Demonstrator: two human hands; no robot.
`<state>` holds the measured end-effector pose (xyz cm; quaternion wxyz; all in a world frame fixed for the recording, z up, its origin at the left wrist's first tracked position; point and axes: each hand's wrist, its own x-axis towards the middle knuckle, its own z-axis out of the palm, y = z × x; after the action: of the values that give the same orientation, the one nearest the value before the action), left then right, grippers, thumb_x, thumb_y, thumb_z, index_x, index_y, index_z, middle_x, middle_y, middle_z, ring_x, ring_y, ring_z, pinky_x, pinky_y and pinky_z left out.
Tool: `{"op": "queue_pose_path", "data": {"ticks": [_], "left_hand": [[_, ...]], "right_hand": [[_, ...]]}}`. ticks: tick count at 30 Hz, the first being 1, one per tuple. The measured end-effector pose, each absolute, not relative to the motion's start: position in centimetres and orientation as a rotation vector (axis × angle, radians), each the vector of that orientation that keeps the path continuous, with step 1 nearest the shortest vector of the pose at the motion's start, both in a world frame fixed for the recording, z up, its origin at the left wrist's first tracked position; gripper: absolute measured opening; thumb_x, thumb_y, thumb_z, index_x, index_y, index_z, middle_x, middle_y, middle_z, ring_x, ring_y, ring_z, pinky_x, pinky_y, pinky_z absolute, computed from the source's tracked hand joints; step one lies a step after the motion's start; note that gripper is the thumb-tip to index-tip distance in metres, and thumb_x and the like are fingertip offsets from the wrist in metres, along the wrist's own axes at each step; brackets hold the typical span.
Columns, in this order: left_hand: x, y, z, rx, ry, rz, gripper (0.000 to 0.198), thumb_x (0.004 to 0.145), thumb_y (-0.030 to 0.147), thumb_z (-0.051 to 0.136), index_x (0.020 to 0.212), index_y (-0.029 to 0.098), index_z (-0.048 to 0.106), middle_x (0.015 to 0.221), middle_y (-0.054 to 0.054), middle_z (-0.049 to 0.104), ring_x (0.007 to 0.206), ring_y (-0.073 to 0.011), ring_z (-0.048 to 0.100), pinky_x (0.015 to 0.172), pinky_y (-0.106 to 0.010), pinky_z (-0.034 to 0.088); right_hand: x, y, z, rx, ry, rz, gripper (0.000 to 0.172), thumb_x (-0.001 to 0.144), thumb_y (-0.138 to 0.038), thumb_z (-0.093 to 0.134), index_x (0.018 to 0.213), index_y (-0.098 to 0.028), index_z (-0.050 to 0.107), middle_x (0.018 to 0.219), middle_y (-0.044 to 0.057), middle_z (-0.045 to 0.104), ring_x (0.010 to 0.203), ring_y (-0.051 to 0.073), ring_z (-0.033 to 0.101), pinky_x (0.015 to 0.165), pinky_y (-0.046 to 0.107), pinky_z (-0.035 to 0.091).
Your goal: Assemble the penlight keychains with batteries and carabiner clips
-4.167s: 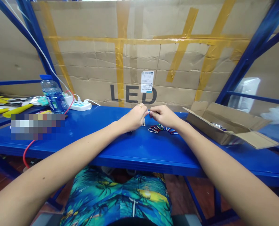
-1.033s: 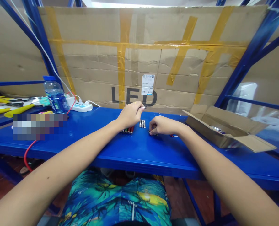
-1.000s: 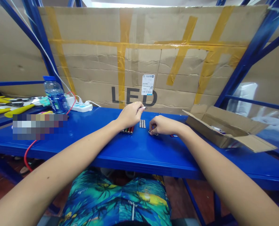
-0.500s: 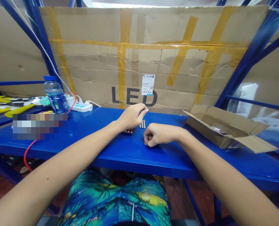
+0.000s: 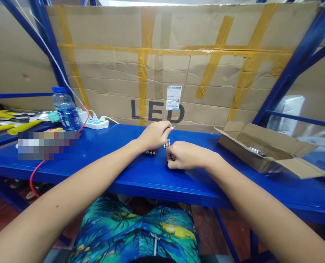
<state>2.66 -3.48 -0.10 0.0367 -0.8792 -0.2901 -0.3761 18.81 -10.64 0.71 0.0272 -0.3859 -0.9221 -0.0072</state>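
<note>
My left hand (image 5: 156, 134) is closed in a pinch above the blue table (image 5: 96, 146), a small shiny metal piece (image 5: 173, 128) at its fingertips. Below its wrist lie several slim red-and-dark cylinders with pale ends (image 5: 150, 152), partly covered by the hand. Between the hands, small silver metal pieces (image 5: 167, 143) stand in tidy rows. Nearer to me, my right hand (image 5: 182, 155) is curled closed just over the tabletop; what its fingers hold is hidden.
An open cardboard box (image 5: 261, 153) with metal items inside stands at the right. On the left are a blue-capped bottle (image 5: 66, 109), a white power strip (image 5: 96, 123) and a red cable (image 5: 33, 179). A large taped cardboard panel (image 5: 110, 80) rises behind the table.
The right hand has turned slightly and its fingertips have lifted a little; the silver glint beneath them is now hidden. The left hand stays put. The whole view has shifted slightly.
</note>
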Motion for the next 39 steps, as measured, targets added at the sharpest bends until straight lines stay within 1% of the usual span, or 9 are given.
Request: {"op": "queue_pose_path", "data": {"ticks": [3,7,9,12,15,21,30,36,39], "left_hand": [[2.6,-3.4,-0.2,-2.700,-0.877,-1.138,0.022,0.096,0.026,0.043,0.091,0.017,0.062,0.087,-0.008,0.069,0.082,-0.0212,0.063,0.074,-0.036,0.048],[2.6,-3.4,-0.1,-2.701,-0.874,-1.144,0.022,0.096,0.026,0.043,0.090,0.016,0.062,0.087,-0.008,0.070,0.081,-0.0211,0.063,0.074,-0.036,0.048],[2.6,-3.4,-0.1,-2.706,-0.878,-1.151,0.022,0.096,0.027,0.043,0.091,0.016,0.062,0.088,-0.008,0.070,0.083,-0.0212,0.063,0.075,-0.036,0.048],[2.6,-3.3,0.0,-2.709,-0.881,-1.157,0.022,0.096,0.027,0.043,0.092,0.016,0.062,0.089,-0.009,0.070,0.083,-0.0209,0.063,0.077,-0.036,0.049],[2.5,-3.2,-0.1,-2.712,-0.868,-1.162,0.022,0.096,0.027,0.043,0.092,0.017,0.062,0.090,-0.008,0.070,0.085,-0.0208,0.064,0.077,-0.036,0.049],[2.5,-3.1,-0.2,-2.712,-0.864,-1.178,0.020,0.095,0.025,0.044,0.090,0.017,0.061,0.089,-0.008,0.069,0.084,-0.0207,0.063,0.078,-0.036,0.048],[2.6,-3.2,-0.2,-2.782,-0.870,-1.254,0.016,0.088,0.030,0.053,0.078,0.019,0.054,0.071,-0.001,0.059,0.065,-0.0151,0.051,0.061,-0.029,0.037],[3.4,-3.6,-0.8,-2.960,-0.866,-1.294,0.031,0.090,0.035,0.053,0.065,0.020,0.043,0.058,0.004,0.044,0.056,-0.0117,0.039,0.055,-0.028,0.030],[3.4,-3.5,-0.8,-2.962,-0.815,-1.356,0.029,0.089,0.034,0.055,0.065,0.019,0.046,0.058,0.004,0.044,0.057,-0.0115,0.040,0.055,-0.027,0.031]], "right_hand": [[18.3,-10.8,0.3,-1.159,-2.911,-0.049,0.010,0.075,-0.021,0.058,0.068,-0.017,0.064,0.064,0.004,0.063,0.055,0.014,0.045,0.054,0.029,0.028],[18.7,-10.9,0.9,-1.154,-2.890,0.132,0.011,0.078,-0.017,0.057,0.075,-0.017,0.067,0.069,0.004,0.064,0.059,0.014,0.049,0.057,0.028,0.032],[19.4,-10.7,1.4,-1.125,-2.847,0.232,0.012,0.080,-0.017,0.058,0.085,-0.017,0.069,0.080,0.005,0.067,0.067,0.015,0.053,0.062,0.027,0.036],[20.2,-10.1,1.6,-1.129,-2.838,0.348,0.025,0.081,-0.020,0.064,0.106,-0.018,0.070,0.101,0.008,0.067,0.085,0.019,0.058,0.072,0.028,0.041],[20.2,-9.6,1.1,-1.166,-2.851,0.412,0.026,0.080,-0.019,0.068,0.106,-0.018,0.070,0.108,0.009,0.064,0.092,0.020,0.058,0.078,0.029,0.042],[19.6,-9.2,0.3,-1.151,-2.879,0.446,0.004,0.082,-0.014,0.061,0.082,-0.016,0.065,0.091,0.007,0.066,0.085,0.019,0.057,0.074,0.029,0.040],[22.0,-7.3,1.6,-1.183,-2.335,0.248,0.015,0.087,-0.022,0.056,0.073,-0.017,0.056,0.068,0.002,0.063,0.060,0.013,0.053,0.060,0.026,0.036],[22.8,-6.2,1.4,-1.164,-2.153,0.373,0.032,0.084,-0.045,0.064,0.071,-0.017,0.057,0.062,0.000,0.059,0.055,0.011,0.049,0.055,0.026,0.037],[22.9,-6.2,1.3,-1.155,-2.126,0.422,0.035,0.083,-0.048,0.066,0.071,-0.017,0.057,0.057,-0.001,0.057,0.050,0.010,0.049,0.052,0.026,0.038]]}}
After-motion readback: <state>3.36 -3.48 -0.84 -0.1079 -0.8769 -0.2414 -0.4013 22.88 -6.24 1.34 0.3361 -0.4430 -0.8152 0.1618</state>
